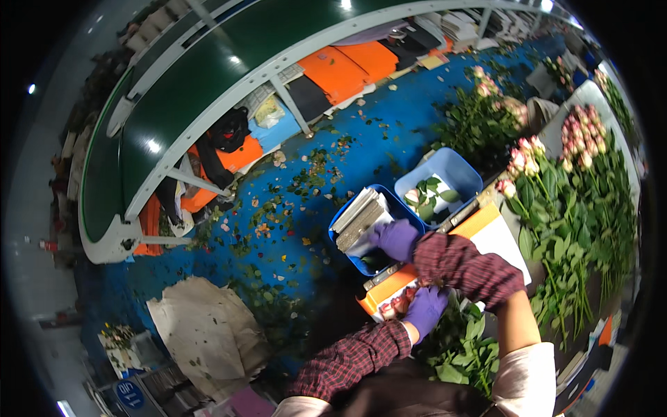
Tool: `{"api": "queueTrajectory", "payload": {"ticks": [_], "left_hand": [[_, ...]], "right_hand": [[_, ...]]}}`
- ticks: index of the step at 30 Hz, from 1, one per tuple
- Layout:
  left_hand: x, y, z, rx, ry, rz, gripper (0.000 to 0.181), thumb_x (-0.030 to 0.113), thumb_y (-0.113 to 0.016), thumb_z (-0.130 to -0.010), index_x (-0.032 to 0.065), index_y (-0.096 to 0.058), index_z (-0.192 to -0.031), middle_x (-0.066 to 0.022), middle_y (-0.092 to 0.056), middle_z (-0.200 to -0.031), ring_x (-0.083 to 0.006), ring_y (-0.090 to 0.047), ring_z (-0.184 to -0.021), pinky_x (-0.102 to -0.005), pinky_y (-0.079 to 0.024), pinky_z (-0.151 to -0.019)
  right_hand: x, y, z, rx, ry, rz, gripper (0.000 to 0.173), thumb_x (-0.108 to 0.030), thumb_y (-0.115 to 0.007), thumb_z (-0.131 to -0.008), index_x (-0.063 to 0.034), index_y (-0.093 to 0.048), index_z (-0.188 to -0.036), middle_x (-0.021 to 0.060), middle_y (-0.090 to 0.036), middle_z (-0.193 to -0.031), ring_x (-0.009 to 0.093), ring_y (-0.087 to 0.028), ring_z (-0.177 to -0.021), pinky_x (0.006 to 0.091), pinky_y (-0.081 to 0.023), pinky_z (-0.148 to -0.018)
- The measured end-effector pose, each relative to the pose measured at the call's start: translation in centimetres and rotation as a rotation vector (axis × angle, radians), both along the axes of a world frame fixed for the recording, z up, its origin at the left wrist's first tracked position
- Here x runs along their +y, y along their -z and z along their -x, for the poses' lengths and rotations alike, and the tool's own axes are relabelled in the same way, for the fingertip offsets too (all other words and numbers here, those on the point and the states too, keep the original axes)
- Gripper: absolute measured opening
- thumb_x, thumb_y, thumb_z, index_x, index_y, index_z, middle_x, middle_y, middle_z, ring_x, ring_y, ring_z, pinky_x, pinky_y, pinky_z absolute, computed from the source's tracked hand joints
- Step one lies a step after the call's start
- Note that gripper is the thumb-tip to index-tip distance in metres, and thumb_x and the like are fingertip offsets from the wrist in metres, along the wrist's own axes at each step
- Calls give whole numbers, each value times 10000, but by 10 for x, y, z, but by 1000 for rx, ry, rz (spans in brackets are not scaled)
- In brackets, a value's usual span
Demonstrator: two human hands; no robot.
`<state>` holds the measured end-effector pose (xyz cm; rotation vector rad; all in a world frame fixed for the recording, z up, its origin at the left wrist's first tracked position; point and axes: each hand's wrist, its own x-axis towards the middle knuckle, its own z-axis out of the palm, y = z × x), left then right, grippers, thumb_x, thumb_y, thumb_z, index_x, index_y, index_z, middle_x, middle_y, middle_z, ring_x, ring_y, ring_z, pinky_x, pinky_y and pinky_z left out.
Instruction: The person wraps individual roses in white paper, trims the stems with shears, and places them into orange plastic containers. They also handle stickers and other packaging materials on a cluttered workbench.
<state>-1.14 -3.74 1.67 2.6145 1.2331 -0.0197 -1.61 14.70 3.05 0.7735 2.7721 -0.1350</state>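
My left hand [427, 313], in a purple glove, is closed around a bunch of roses just below the pink-red rose heads [397, 305]. Its leafy stems [471, 341] run back toward my body. The heads lie on a white sheet beside an orange edge. My right hand [397, 240], also gloved, reaches over the blue bin [371, 271] at the table's edge. Upright corrugated cardboard sheets [362, 224] stand in that bin, by my blurred right fingers. Whether those fingers grip a sheet is unclear.
A second blue bin [458, 169] holds leaves and petals. More roses [583, 135] with long stems lie on the table to the right. Beyond the littered blue floor [292, 208] runs a green conveyor belt [219, 78]. A large brown paper sheet [203, 333] is at lower left.
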Motion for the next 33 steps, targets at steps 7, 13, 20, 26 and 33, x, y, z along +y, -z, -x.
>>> {"api": "queueTrajectory", "payload": {"ticks": [7, 13, 20, 26, 33], "left_hand": [[12, -19, 9, 276, 172, -61, 555, 214, -561, -935, 24, -498, -1453, -157, -560, -1393, -243, -609, -993, -361, -467, -786], [131, -25, 30, -439, 513, 790, 736, 135, -600, -866, 124, -377, -1568, -247, -601, -1258, -364, -647, -1100, -392, -498, -1001], [171, -52, -5, 31, 557, 588, 1023, -33, -630, -707, 340, -304, -1602, -276, -626, -1206, -376, -649, -1115, -451, -527, -949], [137, -58, 23, 66, 833, 302, 1041, 364, -761, -683, 158, -304, -1595, -240, -430, -1519, -428, -286, -1479, -504, -307, -1151], [115, -42, 35, 79, 730, 204, 1113, 413, -841, -663, 270, -274, -1610, -169, -234, -1657, -448, -210, -1508, -567, -267, -1181]], "right_hand": [[-84, -152, -184, 1410, 1261, 518, 453, -19, -488, -998, 41, -470, -1447, -40, -549, -882, 74, -553, -796, 248, -477, -729], [-223, -82, -197, 540, 1050, 377, 1061, -497, -820, -740, 48, -326, -1505, 283, -590, -1264, 438, -590, -1146, 467, -465, -1001], [-198, -34, -179, 585, 1226, 437, 921, -354, -769, -762, 19, -346, -1490, 271, -604, -1234, 430, -606, -1103, 485, -479, -967], [-207, -13, -160, 636, 1265, 378, 861, -336, -773, -767, -39, -372, -1469, 249, -613, -1202, 443, -593, -1083, 512, -487, -931], [-84, -39, -271, 866, 1076, -437, 248, -80, -622, -852, -69, -682, -1093, 158, -666, -1108, 351, -597, -1037, 451, -459, -935]]}}
